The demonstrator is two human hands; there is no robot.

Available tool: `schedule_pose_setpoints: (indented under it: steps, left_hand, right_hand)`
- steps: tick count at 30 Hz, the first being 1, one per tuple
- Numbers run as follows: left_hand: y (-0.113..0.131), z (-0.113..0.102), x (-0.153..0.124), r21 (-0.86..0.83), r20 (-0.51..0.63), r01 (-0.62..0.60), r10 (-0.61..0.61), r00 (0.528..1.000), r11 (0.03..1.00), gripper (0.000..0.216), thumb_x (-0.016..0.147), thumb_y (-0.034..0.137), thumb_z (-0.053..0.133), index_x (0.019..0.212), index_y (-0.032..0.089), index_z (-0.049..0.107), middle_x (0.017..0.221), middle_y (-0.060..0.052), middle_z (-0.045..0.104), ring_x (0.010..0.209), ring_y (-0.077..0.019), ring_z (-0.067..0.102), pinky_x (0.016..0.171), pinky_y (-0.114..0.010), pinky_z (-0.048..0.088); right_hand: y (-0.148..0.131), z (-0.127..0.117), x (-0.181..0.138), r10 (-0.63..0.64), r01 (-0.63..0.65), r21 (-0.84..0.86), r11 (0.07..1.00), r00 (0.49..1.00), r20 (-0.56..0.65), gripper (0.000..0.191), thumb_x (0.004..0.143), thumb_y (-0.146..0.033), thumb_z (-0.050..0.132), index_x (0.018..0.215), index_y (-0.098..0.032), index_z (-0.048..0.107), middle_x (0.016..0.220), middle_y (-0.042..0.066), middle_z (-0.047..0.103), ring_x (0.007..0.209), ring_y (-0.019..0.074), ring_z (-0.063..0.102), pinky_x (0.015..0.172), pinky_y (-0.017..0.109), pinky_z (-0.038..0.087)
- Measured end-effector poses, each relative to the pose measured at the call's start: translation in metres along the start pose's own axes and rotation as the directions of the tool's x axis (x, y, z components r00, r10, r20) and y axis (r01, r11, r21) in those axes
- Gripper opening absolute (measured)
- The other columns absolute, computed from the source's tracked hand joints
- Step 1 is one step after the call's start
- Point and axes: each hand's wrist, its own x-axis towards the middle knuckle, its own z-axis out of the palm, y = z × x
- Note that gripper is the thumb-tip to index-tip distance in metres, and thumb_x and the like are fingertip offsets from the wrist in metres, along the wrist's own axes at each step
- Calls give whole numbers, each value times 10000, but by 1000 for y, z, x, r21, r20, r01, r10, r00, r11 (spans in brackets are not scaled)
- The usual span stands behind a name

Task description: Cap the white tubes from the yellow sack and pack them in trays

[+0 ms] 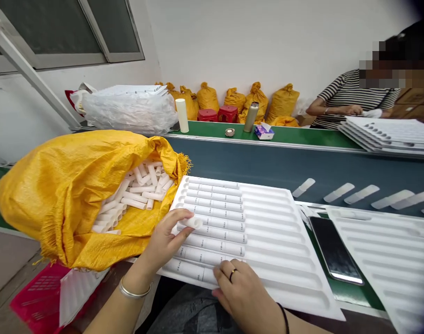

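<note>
My left hand pinches a short white hollow tube between thumb and fingers, above the left part of a white grooved tray. White tubes with small dark print lie end to end in the left half of the tray's grooves. My right hand has its fingers curled over the end of a white tube in the groove nearest me; its fingertips are partly hidden. To the left, an open yellow woven sack spills loose white tubes.
A phone lies between this tray and another white tray. Several tubes rest on the dark belt. Behind are a flask, a tissue box and stacked trays, near a person in a striped shirt.
</note>
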Motion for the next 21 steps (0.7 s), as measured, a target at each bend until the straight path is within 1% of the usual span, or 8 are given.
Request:
schedule_pose_setpoints:
  steps: [2,5,8,10,12,16,18,21]
  left_hand:
    - [8,0,1,43,70,0,-3,998,999,278,887,237,544,1164,229,522,1109,-55,605,1064,-178,560,950,-325,442]
    - [17,1,0,80,153,17,-29,988,997,344,921,238,480,1263,238,449,1156,-69,579,1084,-185,545,940,-332,447]
    - [27,5,-2,120,241,-41,11,970,992,375,936,227,437,1310,250,431,1094,-74,574,1022,-186,555,881,-326,469]
    - [33,7,-3,124,295,-101,60,954,987,393,935,215,434,1326,256,434,1034,-71,572,956,-182,559,833,-317,480]
    - [39,7,-3,118,312,-156,113,944,981,414,928,202,447,1339,252,432,1011,-73,572,924,-179,557,812,-316,482]
    - [50,6,2,140,317,-217,164,934,966,427,914,193,485,1336,231,442,971,-68,585,878,-171,561,776,-302,485]
    - [54,6,3,142,340,-237,178,924,961,415,908,194,501,1320,216,455,970,-67,589,879,-166,561,779,-294,484]
    - [59,8,5,122,331,-253,201,922,960,432,902,182,513,1326,198,439,967,-67,588,890,-163,557,784,-287,482]
  right_hand:
    - [4,-6,-2,17,-18,34,999,1000,12,361,666,-104,730,1006,-148,617,879,76,645,748,251,589,636,370,509]
    - [16,-24,0,121,-122,245,962,992,20,310,687,-51,661,967,-161,588,910,73,639,815,234,596,723,364,525]
    - [31,-43,5,317,-260,498,827,948,-31,266,787,-134,592,1046,-169,541,899,60,640,749,178,603,698,309,533]
    - [42,-53,9,382,-257,590,765,919,-95,250,869,-213,539,1116,-187,522,930,55,649,712,150,605,682,284,533]
    - [51,-60,12,355,-198,595,779,921,-159,264,906,-243,517,1167,-210,517,992,57,655,769,150,621,717,281,531]
    - [64,-72,17,156,-26,465,885,957,-244,318,910,-185,520,1225,-229,510,1085,74,634,1001,190,593,852,325,506]
    - [68,-76,19,71,43,416,908,965,-254,328,906,-160,516,1230,-217,511,1090,85,620,1025,194,573,877,338,496]
    - [70,-81,20,28,76,390,918,967,-253,316,908,-159,512,1221,-199,514,1068,89,620,988,189,569,859,335,492]
